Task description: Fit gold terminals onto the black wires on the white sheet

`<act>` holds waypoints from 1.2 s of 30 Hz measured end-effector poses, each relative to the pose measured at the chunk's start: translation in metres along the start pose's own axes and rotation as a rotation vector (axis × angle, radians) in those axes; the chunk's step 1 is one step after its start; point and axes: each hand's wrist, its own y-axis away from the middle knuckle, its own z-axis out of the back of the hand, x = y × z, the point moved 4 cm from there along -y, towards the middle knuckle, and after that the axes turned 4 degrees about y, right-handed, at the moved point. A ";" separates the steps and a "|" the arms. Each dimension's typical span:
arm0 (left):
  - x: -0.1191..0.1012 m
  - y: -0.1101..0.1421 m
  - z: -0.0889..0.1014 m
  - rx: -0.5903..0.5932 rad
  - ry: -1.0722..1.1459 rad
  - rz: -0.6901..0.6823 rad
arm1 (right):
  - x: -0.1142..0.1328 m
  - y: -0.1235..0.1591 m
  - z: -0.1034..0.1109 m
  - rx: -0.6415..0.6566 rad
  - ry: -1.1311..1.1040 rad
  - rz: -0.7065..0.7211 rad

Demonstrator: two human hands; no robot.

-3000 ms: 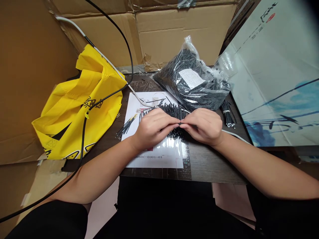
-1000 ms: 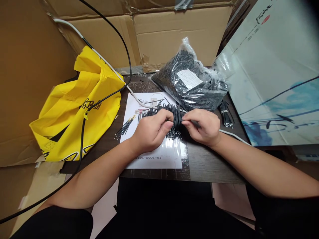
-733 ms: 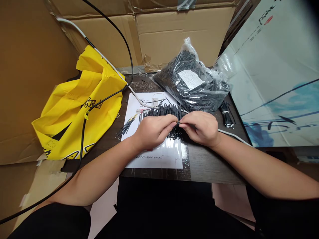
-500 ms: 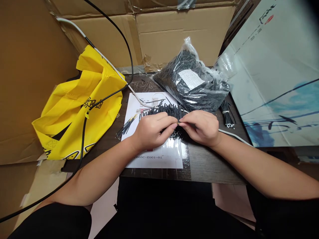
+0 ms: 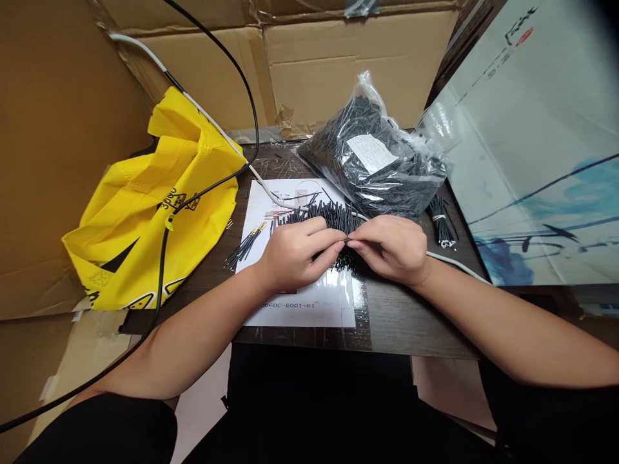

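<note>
My left hand and my right hand meet above the table, thumb and index finger pinched on both sides. Between the fingertips is a short, thin black wire, mostly hidden by the fingers. Right behind and below my hands lies a dense pile of short black wires. A smaller group of black wires with gold-coloured terminals rests on the left edge of a printed white sheet.
A clear plastic bag full of black pieces stands behind my hands. To its right lies a tied black wire bundle. A yellow bag, a black cable and a white cable surround the work area. Cardboard forms the back wall.
A gold-coloured bit seen between my fingertips no longer shows; a dark piece shows there now. My hands have barely shifted, and the surroundings look the same.
</note>
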 end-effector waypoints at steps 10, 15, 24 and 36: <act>0.001 0.000 0.001 -0.030 -0.002 -0.004 | -0.002 0.001 0.002 -0.049 0.044 -0.022; 0.000 -0.001 0.003 -0.059 0.005 -0.003 | -0.003 0.002 0.001 -0.048 0.046 -0.021; -0.001 0.000 0.003 -0.058 0.024 -0.012 | -0.003 0.001 0.002 -0.042 0.050 0.009; 0.002 0.001 0.000 -0.015 0.037 -0.007 | -0.006 0.004 -0.001 0.008 -0.004 0.029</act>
